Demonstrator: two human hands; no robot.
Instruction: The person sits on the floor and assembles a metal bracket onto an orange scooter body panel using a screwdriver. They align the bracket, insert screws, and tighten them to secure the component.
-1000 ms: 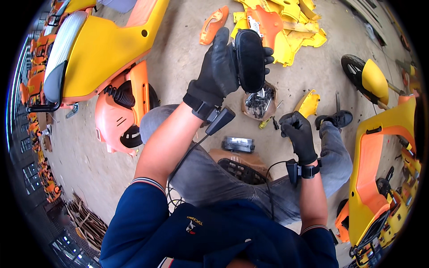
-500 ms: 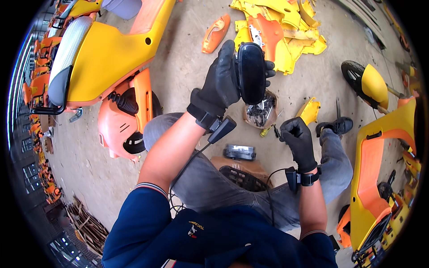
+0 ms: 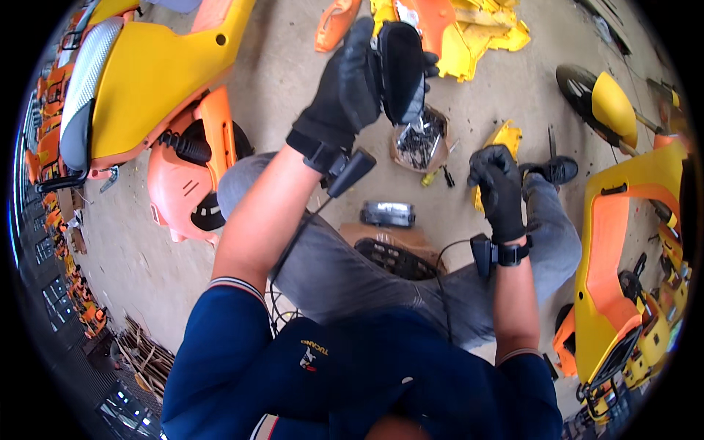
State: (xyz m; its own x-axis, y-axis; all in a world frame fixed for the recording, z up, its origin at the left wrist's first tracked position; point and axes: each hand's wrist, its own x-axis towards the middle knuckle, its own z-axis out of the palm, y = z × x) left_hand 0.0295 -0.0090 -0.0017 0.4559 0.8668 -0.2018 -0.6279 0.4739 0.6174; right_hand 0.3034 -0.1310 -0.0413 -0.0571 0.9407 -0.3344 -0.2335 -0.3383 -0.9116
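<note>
My left hand (image 3: 345, 88) grips the black oval part (image 3: 401, 70) up high; my right hand (image 3: 500, 187) rests curled and empty on my knee. One-handed, it could slip into the screw box (image 3: 419, 143) below.

You are working in bright, even daylight from above; shadows on the concrete floor (image 3: 293, 81) stay soft. The fisheye bends everything toward a black rim, edges smear slightly, and the yellow panels (image 3: 161, 73) show mild glare.
</note>
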